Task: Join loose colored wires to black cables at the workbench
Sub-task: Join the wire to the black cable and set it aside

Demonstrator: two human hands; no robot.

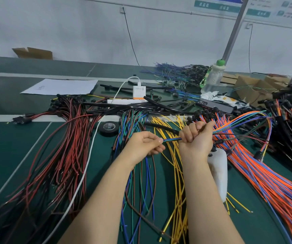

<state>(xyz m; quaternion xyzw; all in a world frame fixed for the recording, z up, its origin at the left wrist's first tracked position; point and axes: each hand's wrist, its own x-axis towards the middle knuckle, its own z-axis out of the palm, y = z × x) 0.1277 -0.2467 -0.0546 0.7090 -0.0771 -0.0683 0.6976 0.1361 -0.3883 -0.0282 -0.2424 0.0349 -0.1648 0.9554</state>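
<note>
Right hand (197, 138) is fisted round a thin wire bundle (172, 139), held above the bench (9, 138), centre front. Left hand (146, 144) pinches the bundle's near ends, probably to draw them taut and level for joining. Black cable (161, 127) runs toward the right fist; cannot tell whether it is gripped.

wall (71, 29) — pale, posters (217, 6) upper right | workbench (9, 147) — green mat | pole (235, 30) grey, slanted
</note>
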